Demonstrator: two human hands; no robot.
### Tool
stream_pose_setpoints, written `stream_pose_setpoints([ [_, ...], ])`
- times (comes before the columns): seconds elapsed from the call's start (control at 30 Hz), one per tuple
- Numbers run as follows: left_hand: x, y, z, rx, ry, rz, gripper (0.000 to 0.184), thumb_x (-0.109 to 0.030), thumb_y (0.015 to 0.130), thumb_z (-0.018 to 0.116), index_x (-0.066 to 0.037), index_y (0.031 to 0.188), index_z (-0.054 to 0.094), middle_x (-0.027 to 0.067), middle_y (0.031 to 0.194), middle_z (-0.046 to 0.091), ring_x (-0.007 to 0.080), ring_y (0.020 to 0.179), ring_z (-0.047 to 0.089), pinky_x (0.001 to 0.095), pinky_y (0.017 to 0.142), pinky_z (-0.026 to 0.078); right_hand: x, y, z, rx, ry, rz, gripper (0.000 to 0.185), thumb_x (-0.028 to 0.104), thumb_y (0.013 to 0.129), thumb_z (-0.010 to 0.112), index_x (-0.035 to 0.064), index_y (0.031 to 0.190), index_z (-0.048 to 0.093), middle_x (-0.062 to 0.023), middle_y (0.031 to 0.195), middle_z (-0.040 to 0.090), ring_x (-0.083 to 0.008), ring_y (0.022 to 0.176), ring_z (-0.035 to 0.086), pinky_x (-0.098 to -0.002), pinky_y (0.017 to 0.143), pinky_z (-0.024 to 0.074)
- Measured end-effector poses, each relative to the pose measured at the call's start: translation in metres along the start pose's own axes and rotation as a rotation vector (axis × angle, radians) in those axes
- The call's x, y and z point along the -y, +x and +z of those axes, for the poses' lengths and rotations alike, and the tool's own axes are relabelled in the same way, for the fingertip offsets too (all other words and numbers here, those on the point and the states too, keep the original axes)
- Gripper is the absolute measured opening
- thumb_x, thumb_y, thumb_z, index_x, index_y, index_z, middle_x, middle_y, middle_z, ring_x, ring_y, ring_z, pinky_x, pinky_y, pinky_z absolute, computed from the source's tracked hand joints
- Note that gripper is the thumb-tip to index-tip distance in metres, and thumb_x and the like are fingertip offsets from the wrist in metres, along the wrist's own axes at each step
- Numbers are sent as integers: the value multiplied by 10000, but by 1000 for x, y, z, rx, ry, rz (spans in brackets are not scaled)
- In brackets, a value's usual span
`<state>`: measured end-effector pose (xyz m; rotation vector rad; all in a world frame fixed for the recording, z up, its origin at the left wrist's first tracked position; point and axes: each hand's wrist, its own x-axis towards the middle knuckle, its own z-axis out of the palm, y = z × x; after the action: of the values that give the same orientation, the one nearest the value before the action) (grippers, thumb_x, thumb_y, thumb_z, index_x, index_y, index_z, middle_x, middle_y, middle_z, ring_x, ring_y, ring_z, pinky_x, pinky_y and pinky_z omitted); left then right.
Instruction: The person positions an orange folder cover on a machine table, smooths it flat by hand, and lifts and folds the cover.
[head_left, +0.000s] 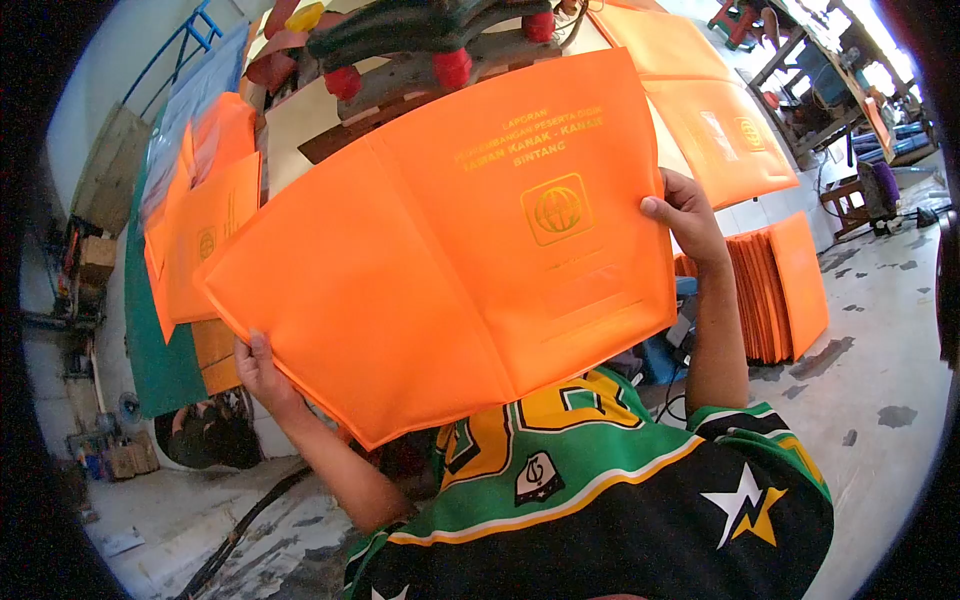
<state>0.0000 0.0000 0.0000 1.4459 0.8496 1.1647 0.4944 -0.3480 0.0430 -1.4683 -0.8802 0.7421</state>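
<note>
Orange report cover [400, 290] spread open, mid-frame; left hand [266, 382] pinching lower-left edge, right hand [692, 220] gripping right edge. Probably light, flexible, slightly slick; best held by opposite edges.

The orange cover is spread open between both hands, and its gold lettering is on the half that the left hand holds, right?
Not quite: the head view shows the gold lettering on the half that the right hand holds, not the left hand. The orange cover is indeed spread open between both.
</note>
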Motion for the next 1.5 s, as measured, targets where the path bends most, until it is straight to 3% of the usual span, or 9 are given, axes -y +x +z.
stream_pose_setpoints([
  [0.4, -13, -5, 2, 12, -31, -23, 292, -252, 1043, 618, -28, 1231, 607, 71, 1143, 691, 189, 1005, 655, 338, 876, 540, 3, -1, 2, -36, -51, 37, 415, 239, 942, 732, -38, 1244, 661, -41, 1129, 702, -130, 1048, 626, -314, 936, 495],
  [0.47, -19, -10, 23, -64, -68, -5, 276, -249, 1044, 640, 0, 1164, 638, 29, 977, 675, 103, 861, 616, 271, 764, 515, 5, -1, 4, -43, -43, 3, 412, 253, 940, 732, -30, 1232, 665, -30, 1119, 700, -126, 1029, 627, -308, 919, 492],
  [0.9, -26, -7, 29, -8, -57, 66, 308, -285, 1042, 646, 3, 1150, 651, 27, 1000, 684, 80, 877, 593, 246, 761, 483, -3, 1, 0, -23, -40, -9, 433, 274, 942, 725, -23, 1248, 650, -55, 1143, 717, -141, 1065, 648, -323, 953, 498],
  [1.27, -23, -7, 28, -13, -42, 81, 276, -267, 1051, 632, 1, 1114, 649, -27, 868, 626, 41, 757, 503, 220, 682, 419, -1, 1, 2, -24, -54, -31, 413, 276, 953, 713, -22, 1234, 659, -47, 1131, 713, -139, 1045, 648, -319, 941, 501],
  [1.5, -34, -9, 41, -49, -40, 69, 280, -269, 1050, 633, 3, 1111, 652, -21, 900, 633, 42, 787, 514, 224, 701, 426, 1, 0, 0, -18, -54, -13, 395, 275, 950, 724, -14, 1215, 671, -46, 1125, 714, -137, 1033, 650, -316, 927, 505],
])
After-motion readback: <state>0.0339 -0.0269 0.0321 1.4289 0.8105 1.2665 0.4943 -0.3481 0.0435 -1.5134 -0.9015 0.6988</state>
